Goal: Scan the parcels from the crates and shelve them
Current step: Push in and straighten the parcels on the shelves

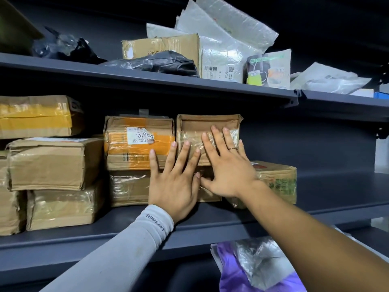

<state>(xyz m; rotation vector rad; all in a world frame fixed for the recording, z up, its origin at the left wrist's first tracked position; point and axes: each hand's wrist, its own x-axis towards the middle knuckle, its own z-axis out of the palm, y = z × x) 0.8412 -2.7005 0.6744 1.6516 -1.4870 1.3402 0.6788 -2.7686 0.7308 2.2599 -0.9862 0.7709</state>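
A small brown taped cardboard parcel [202, 127] sits on the middle shelf [315, 199], stacked on a lower box [128, 187]. My right hand [227, 165], a ring on one finger, presses flat with straight fingers on its front. My left hand [175, 182], in a grey sleeve, lies flat with spread fingers across the seam between this parcel, the orange-taped box [134, 144] and the box below. Neither hand grips anything.
More cardboard boxes [52, 163] fill the shelf's left side. A box with green print [280, 182] sits right of my hands, with bare shelf beyond. The upper shelf [147, 77] holds plastic mailers and a box. A purple bag [242, 270] lies on the shelf below.
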